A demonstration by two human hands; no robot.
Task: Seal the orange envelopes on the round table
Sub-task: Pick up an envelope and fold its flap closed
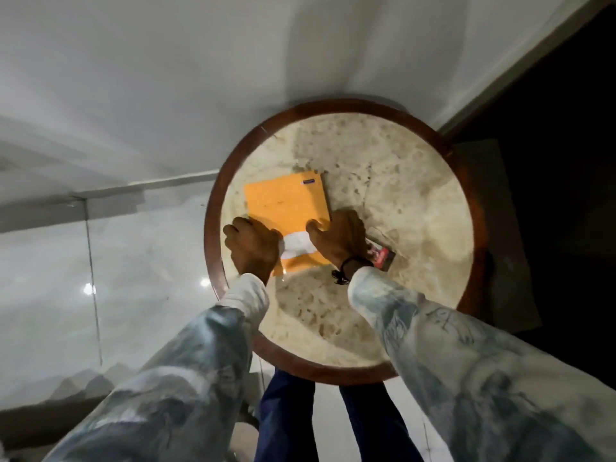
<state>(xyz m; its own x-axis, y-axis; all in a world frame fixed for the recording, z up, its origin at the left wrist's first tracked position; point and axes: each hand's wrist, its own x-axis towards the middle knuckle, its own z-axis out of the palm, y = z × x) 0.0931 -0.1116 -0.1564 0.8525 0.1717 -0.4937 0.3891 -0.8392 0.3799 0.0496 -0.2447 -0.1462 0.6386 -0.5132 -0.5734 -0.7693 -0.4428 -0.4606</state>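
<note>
An orange envelope [287, 208] lies flat on the marble top of a round, wood-rimmed table [416, 195], left of centre; a small label sits at its far corner; a white patch shows near its open near end, beneath two pressing hands.

we see an orange envelope [288, 208] lying flat on the round worktop [400, 201]. our left hand [253, 243] and right hand [338, 236] press on its near end, a white strip [296, 245] showing between them. a small dark packet [383, 258] lies just right of the right hand.
</note>
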